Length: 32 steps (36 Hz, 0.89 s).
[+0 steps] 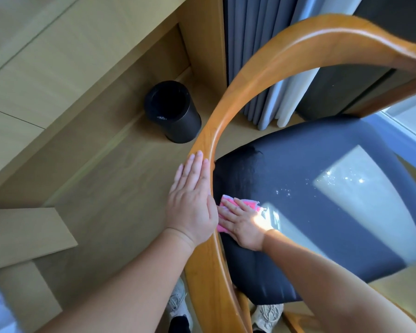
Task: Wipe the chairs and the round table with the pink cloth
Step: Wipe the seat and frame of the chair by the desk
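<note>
Wooden flooring (94,188), a black bin (175,116) and grey curtains (257,56) are seen in the head view around 1 chair (209,272). Its wooden rail (226,97) is steadied by the left hand (192,200), grip open and flat. The pink cloth (250,203) is pressed onto the dark seat (322,159) under the right hand (243,224), fingers straight, grip open. The white specks (283,191) are best reached by overlapping strokes, pressure kept even.

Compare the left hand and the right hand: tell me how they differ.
The left hand rests flat on the chair's curved wooden rail; the right hand lies lower, on the dark blue seat. The left hand touches bare wood, while the right hand presses the pink cloth. Sunlight falls across the right hand, not the left hand. Both are open, fingers straight.
</note>
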Motion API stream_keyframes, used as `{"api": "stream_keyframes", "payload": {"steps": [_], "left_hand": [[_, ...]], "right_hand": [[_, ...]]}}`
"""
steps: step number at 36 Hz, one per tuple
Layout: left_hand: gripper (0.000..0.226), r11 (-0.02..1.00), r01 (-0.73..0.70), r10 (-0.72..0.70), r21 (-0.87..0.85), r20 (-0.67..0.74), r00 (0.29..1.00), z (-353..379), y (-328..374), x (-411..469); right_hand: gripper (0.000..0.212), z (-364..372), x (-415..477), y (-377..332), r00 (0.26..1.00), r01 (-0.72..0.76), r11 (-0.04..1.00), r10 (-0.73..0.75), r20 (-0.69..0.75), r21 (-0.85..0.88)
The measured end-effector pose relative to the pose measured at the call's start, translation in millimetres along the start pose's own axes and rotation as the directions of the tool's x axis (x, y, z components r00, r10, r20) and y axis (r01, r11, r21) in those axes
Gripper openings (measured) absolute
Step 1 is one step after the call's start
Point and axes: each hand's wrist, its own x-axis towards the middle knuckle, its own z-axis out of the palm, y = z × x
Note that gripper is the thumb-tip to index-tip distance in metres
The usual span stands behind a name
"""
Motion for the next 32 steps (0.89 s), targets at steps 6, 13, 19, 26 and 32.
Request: {"api": "stream_keyframes", "payload": {"steps": [6, 13, 19, 26, 32], "left_hand": [[0.061, 1.0, -0.003, 0.003, 0.013, 0.007, 1.0, -0.6, 0.3, -0.6], [0.062, 0.999, -0.004, 0.004, 0.032, 0.012, 1.0, -1.2, 0.7, 0.6], [0.062, 1.0, -0.016, 0.016, 0.026, 0.009, 1.0, -0.9, 0.0, 1.0], [0.062, 1.0, -0.012, 0.012, 0.016, 0.009, 1.0, 0.1, -0.7, -0.2], [0.063, 1.0, -0.007, 0.007, 0.004, -0.002, 1.0, 0.7, -1.0, -0.2]], "right_hand": [[0.065, -13.0, 8.8, 42.5, 0.991, 0.119, 0.993, -0.12, 0.058, 0.006], [0.052, -43.3, 27.5, 104.4, 0.967, -0.243, 0.957, 0.252, -0.038, 0.16], [0.052, -43.0, 43.7, 91.5, 0.878, -0.423, 0.867, 0.464, -0.115, 0.264], [0.057, -35.9, 49.0, 77.1, 0.846, -0.479, 0.835, 0.521, -0.109, 0.271], [0.06, -28.5, 36.1, 67.4, 0.89, -0.406, 0.889, 0.438, -0.13, 0.214]]}}
